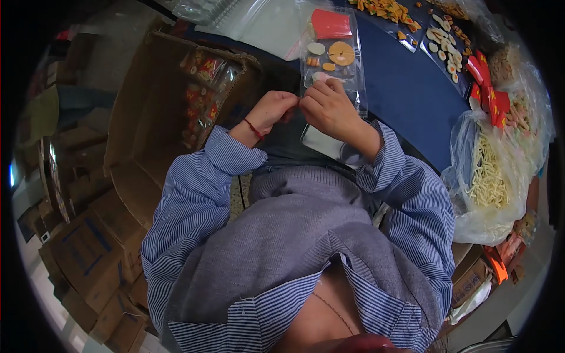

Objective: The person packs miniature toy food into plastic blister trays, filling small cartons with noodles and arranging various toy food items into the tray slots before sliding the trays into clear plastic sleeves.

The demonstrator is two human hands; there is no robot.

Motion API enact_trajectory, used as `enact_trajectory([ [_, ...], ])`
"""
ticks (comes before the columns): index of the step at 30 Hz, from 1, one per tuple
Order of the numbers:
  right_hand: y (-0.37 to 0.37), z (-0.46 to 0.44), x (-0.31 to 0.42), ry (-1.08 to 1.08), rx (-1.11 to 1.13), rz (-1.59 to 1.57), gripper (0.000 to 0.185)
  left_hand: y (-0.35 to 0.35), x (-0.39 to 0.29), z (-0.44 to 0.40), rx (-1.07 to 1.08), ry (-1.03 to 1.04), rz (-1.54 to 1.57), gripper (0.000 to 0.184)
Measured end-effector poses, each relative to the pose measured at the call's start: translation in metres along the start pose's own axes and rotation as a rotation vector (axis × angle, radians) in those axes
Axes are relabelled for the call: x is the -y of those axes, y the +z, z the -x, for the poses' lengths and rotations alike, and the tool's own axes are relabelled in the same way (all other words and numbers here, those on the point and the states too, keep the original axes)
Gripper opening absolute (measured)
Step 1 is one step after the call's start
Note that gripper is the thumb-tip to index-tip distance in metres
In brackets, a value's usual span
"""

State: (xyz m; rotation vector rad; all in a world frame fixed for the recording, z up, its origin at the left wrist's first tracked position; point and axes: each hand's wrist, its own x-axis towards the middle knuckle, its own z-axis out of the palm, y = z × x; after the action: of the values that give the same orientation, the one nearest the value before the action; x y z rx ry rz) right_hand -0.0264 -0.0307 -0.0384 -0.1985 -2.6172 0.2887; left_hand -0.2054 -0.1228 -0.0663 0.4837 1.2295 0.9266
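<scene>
A clear plastic package lies on the blue tabletop in front of me. It contains a red fries-box piece, a round orange-tan disc, a whitish oval and other small food-shaped pieces. My right hand is over the package's near end, its fingers pinched on the plastic at the near left corner. Close beside it, my left hand has its fingers curled together, fingertips almost meeting the right ones. What the left fingers hold is hidden. A white piece shows below my right hand.
At my left stands an open cardboard box with several filled packages. Clear plastic sleeves lie at the back. Small orange pieces, egg-like pieces, red boxes and a bag of noodle-like pieces are on the right.
</scene>
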Motion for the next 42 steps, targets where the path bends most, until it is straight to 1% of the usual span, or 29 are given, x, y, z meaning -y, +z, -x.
enact_trajectory([
  [2, -0.002, 0.001, -0.001, -0.022, -0.035, -0.034, 0.019, -0.002, 0.002, -0.001, 0.001, 0.014, -0.037, 0.021],
  [5, -0.018, 0.014, -0.006, -0.070, -0.094, -0.081, 0.015, 0.003, -0.003, -0.001, -0.030, 0.006, 0.037, 0.021],
  [7, -0.051, 0.036, -0.002, -0.063, 0.160, -0.106, 0.010, -0.002, -0.006, -0.003, -0.026, 0.030, -0.004, 0.020],
  [9, -0.099, 0.072, 0.006, 0.004, 0.450, -0.043, 0.009, -0.005, -0.005, -0.002, -0.011, 0.035, -0.047, 0.020],
  [10, -0.113, 0.090, 0.010, 0.013, 0.457, -0.040, 0.009, -0.006, -0.004, -0.003, -0.003, 0.055, -0.087, 0.020],
  [12, -0.135, 0.108, 0.020, 0.226, 0.734, 0.056, 0.010, -0.007, -0.003, -0.001, 0.022, 0.037, -0.072, 0.019],
  [13, -0.129, 0.102, 0.022, 0.232, 0.539, -0.020, 0.013, -0.007, -0.004, -0.001, 0.037, 0.024, -0.069, 0.019],
  [15, -0.104, 0.073, 0.022, 0.250, 0.282, -0.127, 0.012, -0.005, -0.003, 0.002, 0.043, 0.009, -0.061, 0.019],
  [17, -0.068, 0.038, 0.021, 0.307, 0.114, -0.235, 0.012, -0.006, 0.000, 0.008, 0.019, -0.005, -0.046, 0.019],
  [19, -0.031, 0.018, 0.021, 0.351, 0.115, -0.365, 0.017, -0.006, 0.001, 0.012, 0.014, -0.004, -0.047, 0.019],
  [21, -0.009, 0.008, 0.023, 0.365, 0.136, -0.327, 0.019, -0.008, 0.003, 0.012, 0.039, 0.007, -0.038, 0.019],
  [23, -0.005, 0.005, 0.019, 0.385, 0.162, -0.275, 0.021, -0.004, 0.001, 0.013, -0.006, 0.033, -0.009, 0.019],
  [25, -0.011, 0.002, 0.017, 0.434, 0.246, -0.434, 0.024, -0.009, 0.003, 0.011, 0.020, 0.034, -0.038, 0.018],
  [27, -0.011, 0.002, 0.014, 0.447, 0.219, -0.447, 0.023, -0.012, 0.003, 0.009, 0.041, 0.033, -0.070, 0.017],
  [29, -0.009, 0.002, 0.013, 0.459, 0.194, -0.463, 0.022, -0.012, 0.004, 0.010, 0.024, 0.090, -0.178, 0.017],
  [31, -0.006, 0.000, 0.015, 0.394, 0.156, -0.359, 0.020, -0.012, 0.008, 0.009, -0.004, 0.112, -0.178, 0.015],
  [32, -0.005, -0.001, 0.015, 0.393, 0.154, -0.360, 0.020, -0.013, 0.010, 0.008, -0.032, 0.135, -0.177, 0.014],
  [34, -0.001, -0.003, 0.017, 0.325, 0.149, -0.286, 0.018, -0.014, 0.010, 0.010, -0.024, 0.120, -0.148, 0.014],
  [35, 0.001, -0.004, 0.017, 0.324, 0.146, -0.287, 0.018, -0.014, 0.009, 0.011, -0.013, 0.106, -0.115, 0.014],
  [37, 0.005, -0.004, 0.017, 0.240, 0.111, -0.286, 0.016, -0.016, 0.008, 0.011, -0.006, 0.106, -0.123, 0.014],
  [38, 0.004, -0.003, 0.015, 0.243, 0.109, -0.284, 0.016, -0.016, 0.007, 0.011, 0.001, 0.105, -0.128, 0.014],
  [40, -0.004, 0.001, 0.010, 0.117, 0.140, -0.368, 0.015, -0.015, 0.002, 0.012, 0.000, 0.112, -0.168, 0.015],
  [41, -0.011, 0.009, 0.008, 0.121, 0.140, -0.366, 0.015, -0.014, -0.002, 0.013, -0.005, 0.117, -0.207, 0.016],
  [42, -0.021, 0.018, 0.007, 0.130, 0.199, -0.331, 0.013, -0.015, -0.004, 0.014, 0.000, 0.117, -0.208, 0.016],
])
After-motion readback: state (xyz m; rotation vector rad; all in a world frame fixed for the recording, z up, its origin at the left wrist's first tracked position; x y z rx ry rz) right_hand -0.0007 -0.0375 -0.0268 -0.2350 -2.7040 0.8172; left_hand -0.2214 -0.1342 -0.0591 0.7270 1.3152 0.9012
